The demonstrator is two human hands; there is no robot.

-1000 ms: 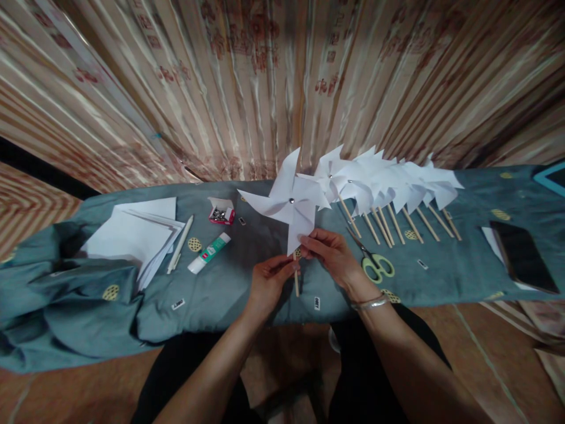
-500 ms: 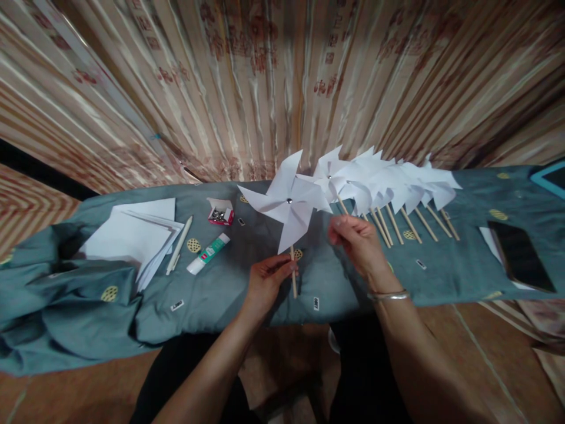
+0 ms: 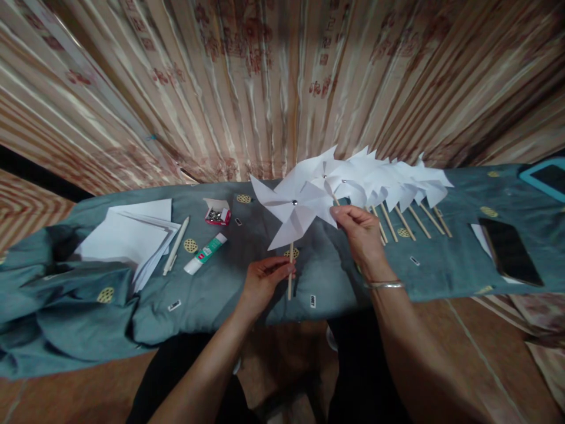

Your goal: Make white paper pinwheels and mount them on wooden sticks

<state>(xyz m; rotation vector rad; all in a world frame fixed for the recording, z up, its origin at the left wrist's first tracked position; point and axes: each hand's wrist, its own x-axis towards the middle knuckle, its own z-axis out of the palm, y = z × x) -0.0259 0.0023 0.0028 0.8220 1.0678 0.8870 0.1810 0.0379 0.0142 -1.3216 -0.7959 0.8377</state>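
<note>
My left hand [image 3: 267,282] is closed around the wooden stick [image 3: 290,282] of a white paper pinwheel [image 3: 293,221], which stands upright above the table with a silver pin at its centre. My right hand [image 3: 359,229] has thumb and forefinger pinched at the tip of that pinwheel's right blade. Just behind the same fingers runs the stick of another pinwheel, so the exact contact is partly hidden. To the right lies an overlapping row of several finished-looking white pinwheels [image 3: 388,179], their sticks pointing toward me.
On the grey-green cloth [image 3: 247,294] at left lie white paper sheets [image 3: 128,232], a white pen [image 3: 176,244], a glue stick [image 3: 205,253] and an open small box of pins [image 3: 217,213]. A dark phone [image 3: 509,250] and a blue-edged device [image 3: 547,176] are at right. A curtain [image 3: 282,88] hangs behind.
My right hand has moved slightly up to the blade of the held pinwheel. The pinwheel has turned a little clockwise. My left hand keeps its hold on the stick.
</note>
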